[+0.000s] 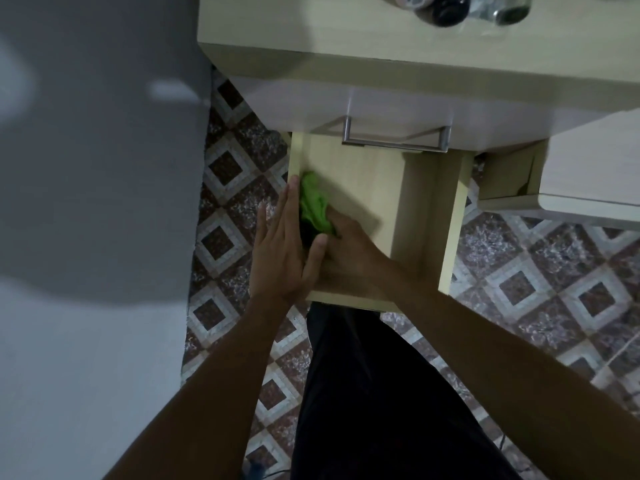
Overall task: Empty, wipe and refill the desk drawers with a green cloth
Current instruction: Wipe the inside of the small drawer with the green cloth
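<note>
Drawer: the pulled-out drawer (363, 188) stands open below the counter (346, 39); its floor shows bare wood, nothing inside but the cloth.
Cloth: the green cloth (313, 204) is bunched in the drawer's left part, tight against the left wall.
Right hand: the right hand (346, 247) is down inside the drawer with its grip closed on the cloth, fingers buried in the fabric.
Left hand: the left hand (282, 247) lies flat, fingers straight, along the outside of the left wall, thumb over the rim, bracing it.
Step in hand: wiping, I'd say, with the emptying done for this drawer.
Doing it well: press the cloth into the seam where wall meets floor, draw it the full length toward the front, then cover the remaining floor in overlapping passes; keep the brace so the drawer doesn't slide.
Nearby: dark jars (450, 8) sit on the counter; a metal handle (394, 142) marks the drawer above.
</note>
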